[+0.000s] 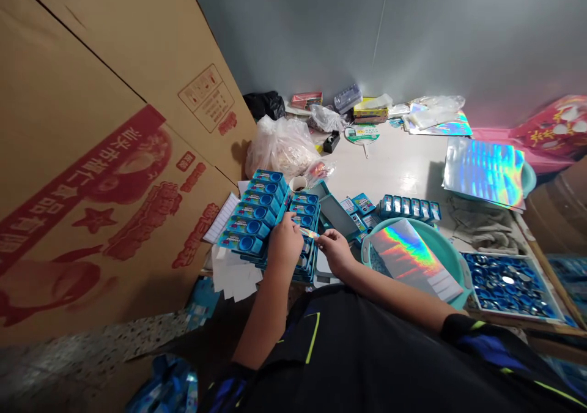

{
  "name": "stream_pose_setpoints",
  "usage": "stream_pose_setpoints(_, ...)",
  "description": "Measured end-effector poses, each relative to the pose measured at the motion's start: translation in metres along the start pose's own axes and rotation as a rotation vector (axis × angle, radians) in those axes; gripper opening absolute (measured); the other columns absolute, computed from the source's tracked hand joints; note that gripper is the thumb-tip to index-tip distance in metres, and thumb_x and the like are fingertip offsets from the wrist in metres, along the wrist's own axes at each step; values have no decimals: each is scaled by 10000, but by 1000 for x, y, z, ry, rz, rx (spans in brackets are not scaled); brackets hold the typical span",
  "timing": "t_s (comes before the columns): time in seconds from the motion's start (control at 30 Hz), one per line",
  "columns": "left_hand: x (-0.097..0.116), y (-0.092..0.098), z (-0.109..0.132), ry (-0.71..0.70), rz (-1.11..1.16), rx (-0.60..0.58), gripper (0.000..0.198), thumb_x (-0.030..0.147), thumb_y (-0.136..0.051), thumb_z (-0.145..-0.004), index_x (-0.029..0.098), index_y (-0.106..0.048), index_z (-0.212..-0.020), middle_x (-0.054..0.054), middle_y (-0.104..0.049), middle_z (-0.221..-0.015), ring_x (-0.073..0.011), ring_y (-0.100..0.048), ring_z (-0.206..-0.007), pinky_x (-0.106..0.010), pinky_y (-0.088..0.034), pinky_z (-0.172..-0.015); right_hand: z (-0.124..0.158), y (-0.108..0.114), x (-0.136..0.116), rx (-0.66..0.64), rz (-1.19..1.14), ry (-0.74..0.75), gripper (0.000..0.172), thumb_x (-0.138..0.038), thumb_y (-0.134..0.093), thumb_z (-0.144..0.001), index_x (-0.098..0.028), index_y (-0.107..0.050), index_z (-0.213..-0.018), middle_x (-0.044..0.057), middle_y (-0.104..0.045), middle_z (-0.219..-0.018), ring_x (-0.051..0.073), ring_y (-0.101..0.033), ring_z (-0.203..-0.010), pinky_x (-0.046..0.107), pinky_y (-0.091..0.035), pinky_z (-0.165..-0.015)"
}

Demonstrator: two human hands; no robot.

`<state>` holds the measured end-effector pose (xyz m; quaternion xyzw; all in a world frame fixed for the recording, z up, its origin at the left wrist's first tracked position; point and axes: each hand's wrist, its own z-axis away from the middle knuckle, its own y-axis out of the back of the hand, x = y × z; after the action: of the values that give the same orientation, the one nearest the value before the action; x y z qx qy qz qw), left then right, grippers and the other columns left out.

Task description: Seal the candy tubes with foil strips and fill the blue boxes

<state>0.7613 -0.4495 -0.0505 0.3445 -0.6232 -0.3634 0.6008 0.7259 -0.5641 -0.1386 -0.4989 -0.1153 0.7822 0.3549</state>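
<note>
A: Right in close, one end of a shiny strip (309, 233) is being pinched between the fingertips of the right hand (337, 253)!

B: And the left hand (285, 238)?

A: Its fingers are curled by the strip's other end; whether it is gripped there cannot be told.

B: Around them?

A: Blue boxes (247, 225) are stacked beneath and left of those fingers. To their right, a teal basin (443, 245) is partly covered by a silvery sheet (406, 251).

B: Farther out?

A: Beyond the fingertips, a bulging plastic bag (282, 147) is seen, then a green fan (362, 135).
</note>
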Motion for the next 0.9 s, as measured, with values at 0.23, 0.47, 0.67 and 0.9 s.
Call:
stream_pose_setpoints(0.23,4,-14,7,-47,-68,99,325,91,-513,-876,155,-574,-1189,-183,-590,-1218,-327,-638,-1086,-450,-531,-911,-19,-3,15,-42,95,-54,326,-296,-719,-551,-239,-424,-678,-76,-504,-541,109,-490,-519,233,-374,-519)
stream_pose_setpoints(0.47,-5,-15,-2,-136,-68,208,398,54,-474,-842,164,-581,-1210,-165,-615,-1182,-321,-640,-1070,-484,-537,-942,-24,12,16,-64,383,-41,266,-294,-626,-588,-260,-363,-609,-92,-381,-437,116,-391,-391,241,-324,-406)
stream_pose_setpoints(0.67,-7,-14,-7,-232,-38,246,362,75,-475,-853,160,-627,-1171,-152,-636,-1134,-289,-665,-951,-482,-553,-904,-10,127,-55,252,758,231,77,-273,-576,-703,-233,-519,-734,-9,-583,-729,180,-598,-717,305,-507,-696)
stream_pose_setpoints(0.9,12,-34,20,-804,152,448,384,-39,-530,-747,186,-551,-1057,-93,-647,-975,-240,-665,-960,-387,-543,-857,59,297,-115,681,1255,192,376,-273,-593,-806,-142,-676,-1148,199,-591,-1289,356,-508,-1273,459,-383,-1036)
